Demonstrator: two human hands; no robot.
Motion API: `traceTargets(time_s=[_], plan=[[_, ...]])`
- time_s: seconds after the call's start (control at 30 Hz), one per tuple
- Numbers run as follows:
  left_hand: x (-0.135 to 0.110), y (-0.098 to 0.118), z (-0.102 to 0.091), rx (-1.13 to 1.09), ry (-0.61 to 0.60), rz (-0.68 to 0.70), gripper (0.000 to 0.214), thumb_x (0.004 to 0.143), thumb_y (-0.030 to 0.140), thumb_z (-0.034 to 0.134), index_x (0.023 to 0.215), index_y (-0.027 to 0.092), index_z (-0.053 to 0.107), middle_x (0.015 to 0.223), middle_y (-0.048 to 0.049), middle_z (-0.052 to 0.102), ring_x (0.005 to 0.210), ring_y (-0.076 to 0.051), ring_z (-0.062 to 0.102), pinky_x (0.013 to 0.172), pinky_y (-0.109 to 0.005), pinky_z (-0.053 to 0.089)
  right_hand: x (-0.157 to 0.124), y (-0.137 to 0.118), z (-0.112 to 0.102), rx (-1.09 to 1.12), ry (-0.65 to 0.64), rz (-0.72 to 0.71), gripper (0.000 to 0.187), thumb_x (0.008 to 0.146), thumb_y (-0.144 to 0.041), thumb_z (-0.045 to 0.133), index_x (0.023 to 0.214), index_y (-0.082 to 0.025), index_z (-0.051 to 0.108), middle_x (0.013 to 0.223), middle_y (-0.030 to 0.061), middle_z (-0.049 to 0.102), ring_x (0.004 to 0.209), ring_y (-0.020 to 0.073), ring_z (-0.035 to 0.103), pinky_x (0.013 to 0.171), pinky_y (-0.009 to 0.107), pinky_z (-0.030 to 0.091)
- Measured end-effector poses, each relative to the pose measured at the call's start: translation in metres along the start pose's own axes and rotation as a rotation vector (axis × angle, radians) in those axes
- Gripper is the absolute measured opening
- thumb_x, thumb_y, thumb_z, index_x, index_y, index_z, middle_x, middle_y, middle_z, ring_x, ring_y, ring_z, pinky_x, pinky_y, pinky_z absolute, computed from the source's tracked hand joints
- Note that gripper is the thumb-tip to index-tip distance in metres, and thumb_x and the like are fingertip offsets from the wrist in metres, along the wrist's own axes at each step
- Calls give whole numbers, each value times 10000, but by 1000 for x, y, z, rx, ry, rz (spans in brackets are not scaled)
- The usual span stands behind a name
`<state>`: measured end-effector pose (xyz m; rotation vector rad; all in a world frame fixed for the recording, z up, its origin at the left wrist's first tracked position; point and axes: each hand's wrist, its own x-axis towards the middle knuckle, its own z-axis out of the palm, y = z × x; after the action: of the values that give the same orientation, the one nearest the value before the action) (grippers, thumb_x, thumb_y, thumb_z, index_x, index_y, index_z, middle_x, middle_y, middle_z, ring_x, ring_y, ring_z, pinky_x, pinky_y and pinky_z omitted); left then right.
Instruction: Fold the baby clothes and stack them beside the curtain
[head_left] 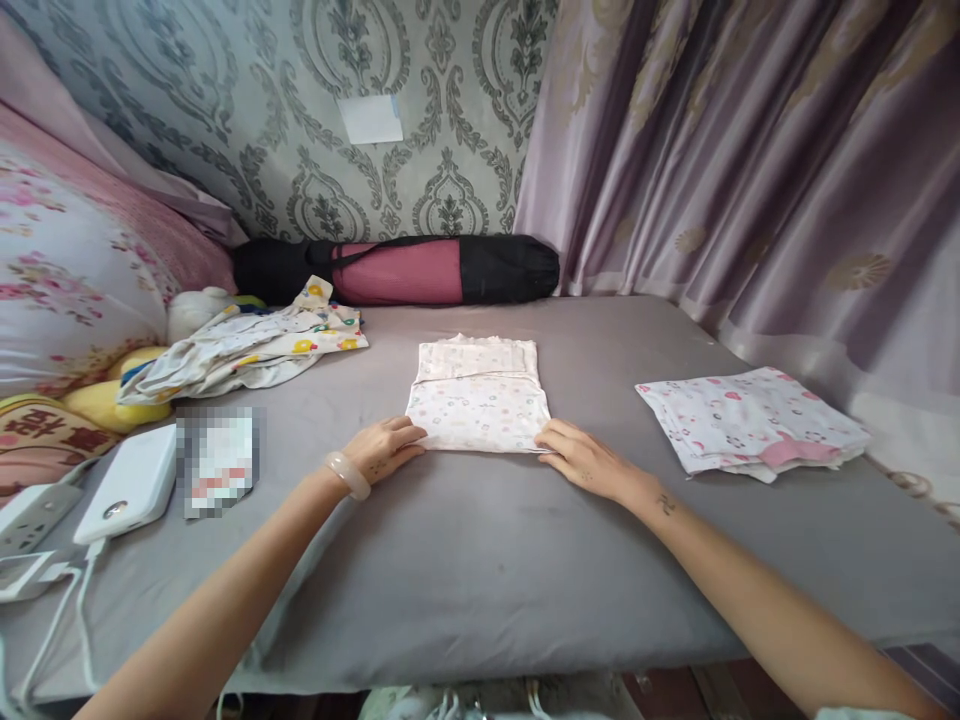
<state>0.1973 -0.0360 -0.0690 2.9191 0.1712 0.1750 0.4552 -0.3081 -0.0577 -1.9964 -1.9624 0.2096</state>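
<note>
Pink-printed cotton, a folded garment [478, 405], lies mid-bed on the grey sheet [465, 560]. My left hand [386, 448] (pale bangle [349, 474] at its wrist) lies flat, fingers together, touching its near left corner. My right hand [581, 460] lies flat likewise at the near right corner. Another folded garment [750, 420] sits well apart, rightward.
</note>
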Motion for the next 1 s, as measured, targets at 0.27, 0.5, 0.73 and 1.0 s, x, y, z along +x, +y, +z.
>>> traceTargets(time_s=[0.27,0.5,0.73,1.0], plan=[[-10,0,2,-105,41,45,343,849,107,357,1083,194,592,1289,-102,600,1177,-213,571,953,-359,485,-5,-7,-1,-33,112,-32,347,861,-11,343,1009,-209,585,1039,79,632,946,197,587,828,327,457],[-14,1,-6,-114,4,-34,472,854,121,354,1268,211,565,1303,-80,614,1171,-216,597,990,-381,482,-10,-9,-22,-88,60,5,565,808,27,311,1273,-200,537,1189,93,643,1059,195,617,871,334,497],[-32,25,-27,-96,-14,77,489,873,81,342,1294,199,561,1310,-87,607,1188,-217,587,992,-352,490,-33,-21,-37,-117,104,-91,581,791,42,335,1254,-200,590,1251,86,637,1150,223,599,977,409,495],[-76,60,-27,-213,-95,126,452,911,117,357,1284,249,575,1272,-53,638,1134,-206,622,959,-307,507,-85,-55,-40,-16,-3,-69,524,858,-10,356,1250,-261,597,1226,40,656,1137,209,601,988,387,485]])
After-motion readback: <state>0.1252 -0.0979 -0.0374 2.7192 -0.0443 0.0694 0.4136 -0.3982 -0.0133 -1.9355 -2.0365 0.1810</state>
